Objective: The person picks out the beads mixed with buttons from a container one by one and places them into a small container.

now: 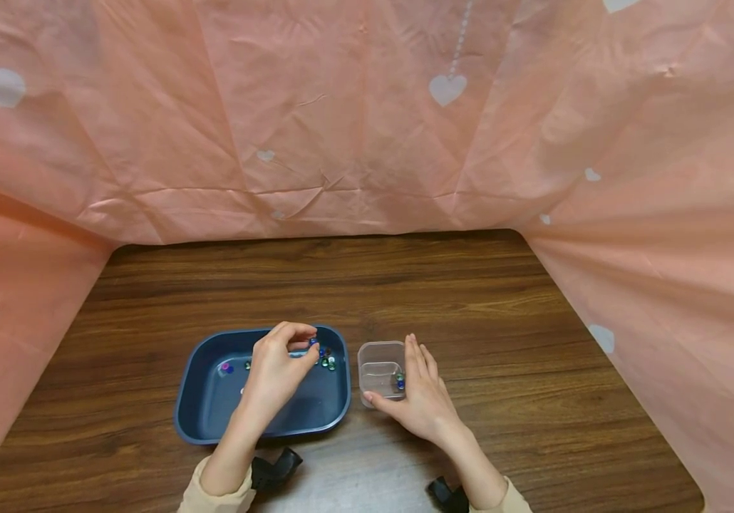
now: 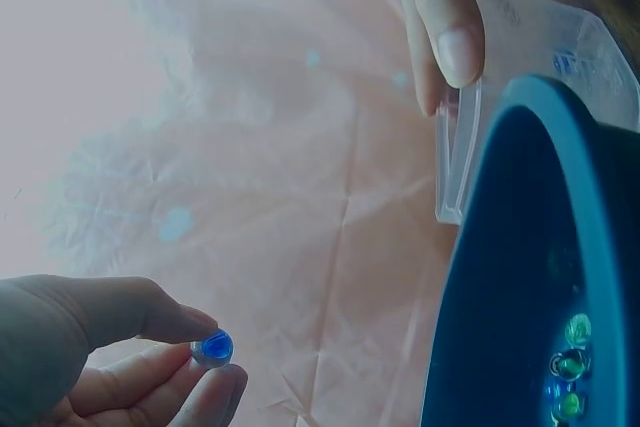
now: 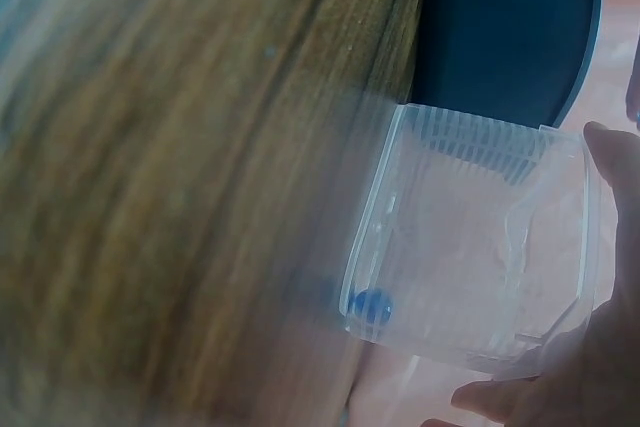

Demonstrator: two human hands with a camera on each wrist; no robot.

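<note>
Left fingers [image 1: 301, 330] around 1 pinched bead [image 2: 212, 349], right fingers [image 1: 412, 356] spread against clear container [image 1: 368, 362]

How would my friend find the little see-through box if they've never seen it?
On the brown wood-grain table, look for the dark blue tub. Just right of it is a small, squarish clear plastic box, with the person's right hand against it. Unlike the tub, it's see-through and much smaller.

Place: draped booth; wider room cannot be told | wood-grain counter [image 1: 482, 306] enclosed on three sides by pink, heart-printed sheeting [image 1: 354, 92]
</note>
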